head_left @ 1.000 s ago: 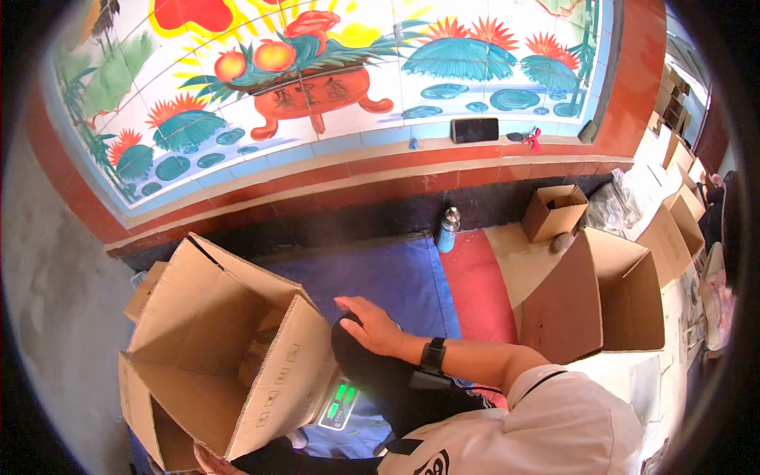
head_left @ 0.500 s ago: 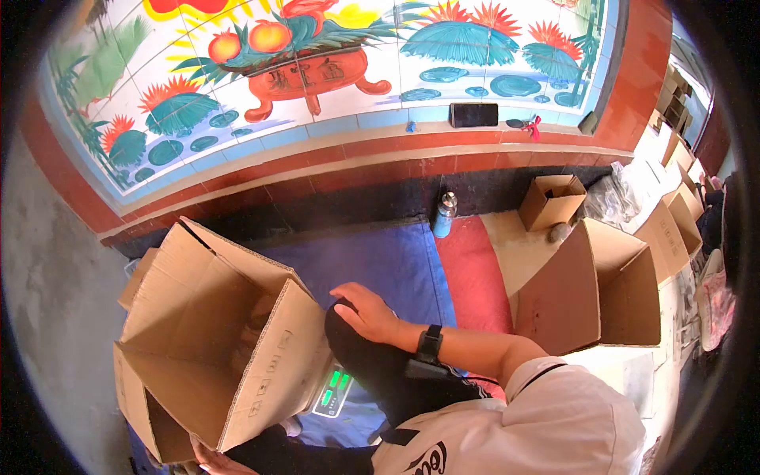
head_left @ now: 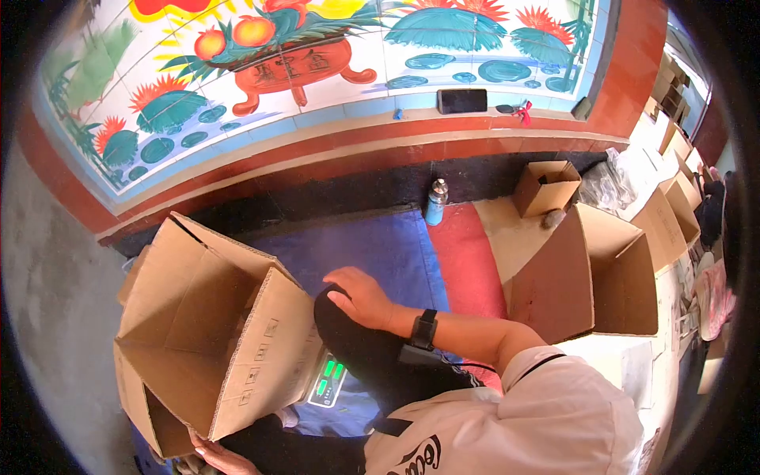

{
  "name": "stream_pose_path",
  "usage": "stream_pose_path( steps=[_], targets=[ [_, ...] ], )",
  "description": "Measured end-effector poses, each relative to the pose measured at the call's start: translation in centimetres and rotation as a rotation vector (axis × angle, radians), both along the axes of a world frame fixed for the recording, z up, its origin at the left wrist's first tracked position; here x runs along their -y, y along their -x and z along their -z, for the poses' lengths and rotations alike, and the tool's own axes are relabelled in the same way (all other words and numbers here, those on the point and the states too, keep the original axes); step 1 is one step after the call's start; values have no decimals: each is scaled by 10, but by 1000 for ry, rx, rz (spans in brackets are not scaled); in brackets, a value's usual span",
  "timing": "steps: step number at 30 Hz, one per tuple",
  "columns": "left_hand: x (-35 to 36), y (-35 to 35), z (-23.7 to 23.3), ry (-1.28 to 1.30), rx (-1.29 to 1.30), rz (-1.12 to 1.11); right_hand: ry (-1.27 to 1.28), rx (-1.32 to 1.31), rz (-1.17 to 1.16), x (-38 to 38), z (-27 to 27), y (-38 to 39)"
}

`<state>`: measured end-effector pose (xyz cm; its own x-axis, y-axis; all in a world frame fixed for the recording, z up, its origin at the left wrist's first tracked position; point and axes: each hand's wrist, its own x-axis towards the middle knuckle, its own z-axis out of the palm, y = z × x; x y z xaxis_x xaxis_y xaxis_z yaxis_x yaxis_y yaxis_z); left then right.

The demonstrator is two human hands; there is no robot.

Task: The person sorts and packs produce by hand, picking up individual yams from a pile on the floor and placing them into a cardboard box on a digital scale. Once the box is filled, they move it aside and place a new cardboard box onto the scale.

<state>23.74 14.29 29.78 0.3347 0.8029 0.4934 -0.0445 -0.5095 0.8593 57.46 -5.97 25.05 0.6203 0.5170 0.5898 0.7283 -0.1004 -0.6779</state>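
Note:
A large open cardboard box [head_left: 265, 356] stands tilted on a digital scale [head_left: 325, 381] with a lit green display, at the left. My left hand [head_left: 220, 457] is at its lower corner, fingers against the cardboard edge and partly hidden by it. Shadow fills the inside of the box, so I cannot make out what lies there. My right hand [head_left: 360, 297], wearing a black wrist device [head_left: 423, 328], rests over my bent knee [head_left: 336, 321]. Its fingers are stretched out and hold nothing.
A blue mat [head_left: 356, 245] and red mat [head_left: 471, 253] cover the floor. A blue bottle [head_left: 436, 202] stands by the tiled wall. To the right are another open box [head_left: 554, 277], a small box [head_left: 546, 188] and clear plastic [head_left: 606, 186]. A phone [head_left: 462, 100] sits on the ledge.
The view has shifted slightly, so the wall and mats sit a little higher and further left. Both hands keep their places on the knee and at the box corner.

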Motion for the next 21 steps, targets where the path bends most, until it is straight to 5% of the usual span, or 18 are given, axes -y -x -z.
stream_pose_path(
  steps=[5, 11, 13, 17, 21],
  targets=[
    [-8, 6, 12, 85, 15, -45, 98, 24, 221, 52, 35, -38],
    [-11, 8, 10, 52, -146, -171, 550, -59, 406, 189, 143, -78],
    [-12, 9, 11, -5, -249, -176, 1040, -86, 433, 241, 153, -75],
    [-18, 12, 16, -60, -206, -140, 1323, -606, 681, 306, 154, -55],
    [-21, 11, 21, -27, -175, -120, 1194, -619, 828, 343, 140, -18]
  ],
)
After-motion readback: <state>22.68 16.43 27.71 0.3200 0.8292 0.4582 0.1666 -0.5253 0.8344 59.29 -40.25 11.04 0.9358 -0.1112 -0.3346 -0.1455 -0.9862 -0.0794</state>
